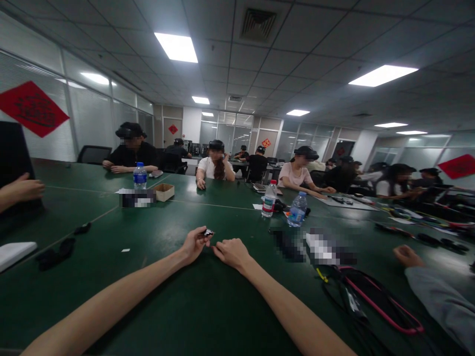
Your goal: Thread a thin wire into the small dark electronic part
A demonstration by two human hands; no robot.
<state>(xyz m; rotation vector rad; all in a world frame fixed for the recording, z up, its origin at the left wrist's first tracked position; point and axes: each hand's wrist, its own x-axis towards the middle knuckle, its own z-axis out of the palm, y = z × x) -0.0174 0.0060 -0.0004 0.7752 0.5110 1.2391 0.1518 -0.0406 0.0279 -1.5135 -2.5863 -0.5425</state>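
My left hand (193,245) is raised a little over the green table (178,306), its thumb and fingers closed on a small black and silver object (208,232). What kind of object it is, I cannot make out. Just to the right, my right hand (234,252) has its fingers curled down with the back of the hand up. Its fingertips come close to the left hand, and whatever they pinch, if anything, is hidden. Both forearms reach in from the bottom edge.
Ahead right stand a red-capped bottle (269,200) and a blue-capped bottle (297,211). Right of my arm lie a pink-edged loop (386,301) and black cables. A co-worker's hand (408,257) rests at right. Ahead left are another bottle (140,177) and a small open box (164,192).
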